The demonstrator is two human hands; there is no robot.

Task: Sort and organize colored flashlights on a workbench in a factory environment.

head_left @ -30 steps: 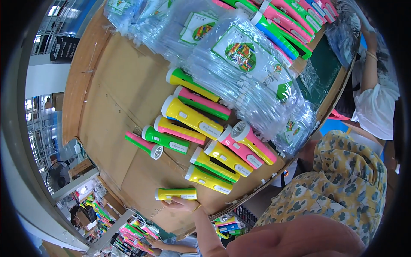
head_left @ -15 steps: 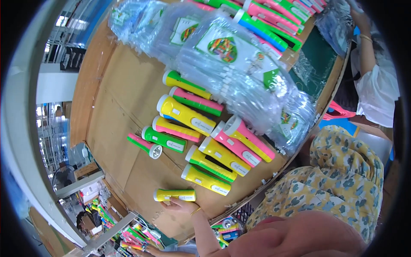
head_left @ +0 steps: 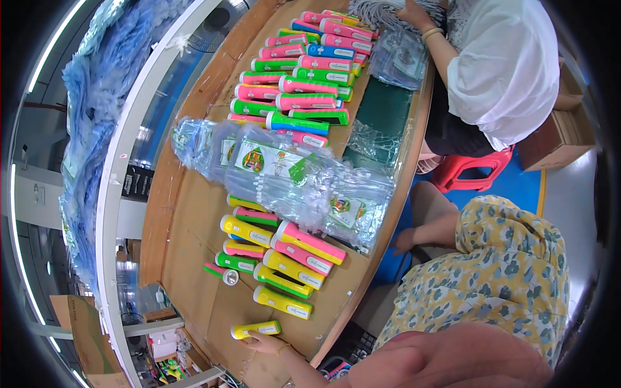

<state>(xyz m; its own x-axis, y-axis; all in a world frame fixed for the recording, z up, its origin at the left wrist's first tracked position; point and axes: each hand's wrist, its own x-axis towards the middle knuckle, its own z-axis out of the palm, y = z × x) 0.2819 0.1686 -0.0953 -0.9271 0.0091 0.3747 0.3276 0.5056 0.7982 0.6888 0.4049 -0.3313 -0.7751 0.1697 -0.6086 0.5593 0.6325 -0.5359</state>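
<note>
At the table's lower end, my left hand [head_left: 264, 343], with a thin bracelet at the wrist, has its fingers closed against the side of a yellow-and-green flashlight [head_left: 256, 329] that lies on the tabletop. Off the table edge, my right hand [head_left: 405, 240] hangs loosely below a floral sleeve, fingers apart from anything I can see. Just beyond the left hand is a group of flashlights, among them a yellow one [head_left: 283, 302], another yellow one [head_left: 294, 269] and a pink-and-yellow one [head_left: 313, 243]. A small pink-and-green flashlight [head_left: 229, 277] lies at their left.
Clear printed plastic bags [head_left: 291, 174] are heaped across the cardboard-covered table [head_left: 187, 258]. Past them lie rows of flashlights [head_left: 307, 101]. A person in a white top [head_left: 504, 71] works at the far right, by white cords [head_left: 394, 11] and a red stool [head_left: 472, 171]. A white post [head_left: 123, 161] stands left.
My view has swung, so the far flashlight rows and the other person show more fully. My right hand has come into view. My left hand stays at the same flashlight.
</note>
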